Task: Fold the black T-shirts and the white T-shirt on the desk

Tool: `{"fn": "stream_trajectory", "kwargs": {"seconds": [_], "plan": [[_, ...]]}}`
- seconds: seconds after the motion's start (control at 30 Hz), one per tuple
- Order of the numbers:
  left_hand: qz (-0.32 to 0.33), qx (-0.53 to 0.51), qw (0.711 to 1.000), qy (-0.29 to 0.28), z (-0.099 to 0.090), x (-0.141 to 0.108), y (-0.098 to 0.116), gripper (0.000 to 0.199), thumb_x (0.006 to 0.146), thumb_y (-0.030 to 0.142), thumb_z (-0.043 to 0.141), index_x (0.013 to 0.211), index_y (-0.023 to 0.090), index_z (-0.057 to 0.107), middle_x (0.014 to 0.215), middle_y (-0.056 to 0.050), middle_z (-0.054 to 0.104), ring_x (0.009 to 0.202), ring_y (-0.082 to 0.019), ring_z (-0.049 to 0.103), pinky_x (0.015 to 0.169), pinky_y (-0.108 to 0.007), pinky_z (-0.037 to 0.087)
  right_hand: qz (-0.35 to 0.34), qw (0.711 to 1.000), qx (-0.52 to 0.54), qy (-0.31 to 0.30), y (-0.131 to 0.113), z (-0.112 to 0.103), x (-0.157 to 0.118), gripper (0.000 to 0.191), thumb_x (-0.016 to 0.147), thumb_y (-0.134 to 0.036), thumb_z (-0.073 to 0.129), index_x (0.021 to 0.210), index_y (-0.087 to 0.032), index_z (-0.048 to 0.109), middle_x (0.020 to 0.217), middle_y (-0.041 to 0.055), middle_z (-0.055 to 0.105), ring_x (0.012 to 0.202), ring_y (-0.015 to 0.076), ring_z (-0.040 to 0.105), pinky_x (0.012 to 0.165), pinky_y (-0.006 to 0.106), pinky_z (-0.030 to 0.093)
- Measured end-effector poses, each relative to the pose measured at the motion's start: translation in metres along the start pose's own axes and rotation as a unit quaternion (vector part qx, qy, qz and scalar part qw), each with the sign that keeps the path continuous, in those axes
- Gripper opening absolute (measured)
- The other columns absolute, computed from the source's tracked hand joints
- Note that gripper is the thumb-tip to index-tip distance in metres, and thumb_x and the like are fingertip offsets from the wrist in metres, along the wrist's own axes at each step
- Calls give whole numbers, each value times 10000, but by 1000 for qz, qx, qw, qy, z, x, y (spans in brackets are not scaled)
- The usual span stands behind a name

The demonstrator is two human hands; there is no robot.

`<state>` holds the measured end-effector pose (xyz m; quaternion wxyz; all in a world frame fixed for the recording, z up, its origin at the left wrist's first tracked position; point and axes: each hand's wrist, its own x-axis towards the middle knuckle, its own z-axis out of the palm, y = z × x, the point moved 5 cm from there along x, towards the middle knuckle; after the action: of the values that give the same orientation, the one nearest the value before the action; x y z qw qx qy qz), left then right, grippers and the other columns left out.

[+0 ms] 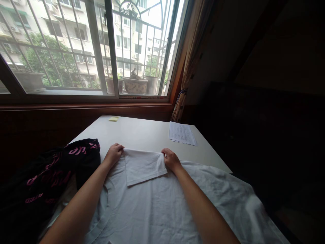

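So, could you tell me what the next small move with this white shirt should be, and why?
Probably press the folded flap flat and smooth it toward the body. The left hand and right hand each pinch a far corner of it over the white shirt, and its near edge lies slanted, with wrinkles below.

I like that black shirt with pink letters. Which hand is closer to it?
Left. The left hand sits just beside the black shirt; the right hand is farther off, across the white fold.
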<state>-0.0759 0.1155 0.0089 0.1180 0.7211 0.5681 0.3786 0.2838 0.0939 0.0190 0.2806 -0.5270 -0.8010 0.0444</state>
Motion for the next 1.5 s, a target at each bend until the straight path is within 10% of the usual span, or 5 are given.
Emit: {"fn": "stream_trajectory", "kwargs": {"seconds": [0.73, 0.93, 1.23, 1.5], "plan": [[23, 29, 998, 42, -6, -6, 10, 213, 854, 272, 558, 1009, 200, 685, 912, -43, 635, 835, -208, 602, 896, -390, 491, 38, 998, -52, 1, 13, -19, -21, 58, 929, -256, 608, 933, -221, 654, 918, 37, 665, 858, 191, 596, 803, 287, 422], [67, 15, 997, -39, -4, -17, 31, 270, 896, 363, 554, 1095, 238, 688, 849, -20, 661, 819, -199, 614, 836, -333, 497, 83, 995, -39, 34, -5, -26, -28, 150, 924, -266, 591, 1045, -213, 660, 1104, 127, 654, 1119, 287, 520, 981, 389, 361], [-46, 46, 992, -108, -4, -14, 34, 499, 885, 512, 568, 1269, 198, 614, 947, -80, 742, 903, -255, 684, 852, -344, 488, 222, 966, 132, 4, -25, -15, -47, 560, 903, -557, 578, 1329, -209, 474, 782, 10, 644, 781, 224, 645, 718, 308, 460], [-124, 28, 975, -184, 6, -30, 65, 740, 711, 300, 735, 1396, 166, 489, 783, -35, 721, 758, -249, 698, 702, -294, 484, 314, 895, 315, -27, -40, -2, -47, 400, 894, -296, 530, 1262, -245, 381, 906, 14, 641, 659, 153, 679, 568, 263, 507]]}}
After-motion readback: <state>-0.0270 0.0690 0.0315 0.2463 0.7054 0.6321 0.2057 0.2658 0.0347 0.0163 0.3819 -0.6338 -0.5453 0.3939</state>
